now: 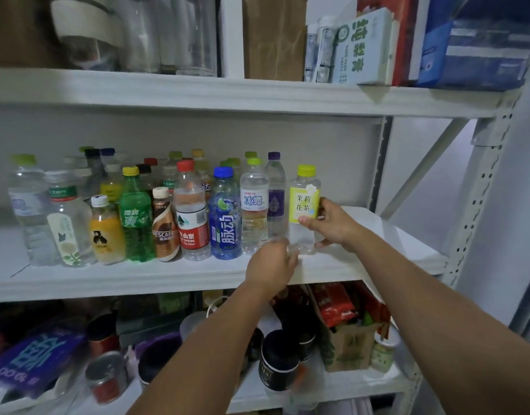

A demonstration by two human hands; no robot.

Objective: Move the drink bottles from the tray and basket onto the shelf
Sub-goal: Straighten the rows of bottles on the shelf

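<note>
A clear bottle with a yellow cap and yellow label (pixel 304 202) stands upright at the right end of a row on the white middle shelf (pixel 156 275). My right hand (pixel 332 224) grips its side, thumb across the label's lower edge. My left hand (pixel 271 265) is at the bottle's base, fingers curled; motion blur hides whether they touch it. To the left stand several more bottles, among them a blue-capped one (pixel 225 214), a red-labelled water (pixel 191 212) and a green one (pixel 135 215). No tray or basket shows.
The shelf surface to the right of the yellow-capped bottle (pixel 386 235) is bare up to the perforated metal upright (pixel 473 211). The shelf above holds boxes (pixel 362 46) and jars; the lower shelf holds cans, dark jars (pixel 278 360) and a cardboard box of snacks (pixel 347 333).
</note>
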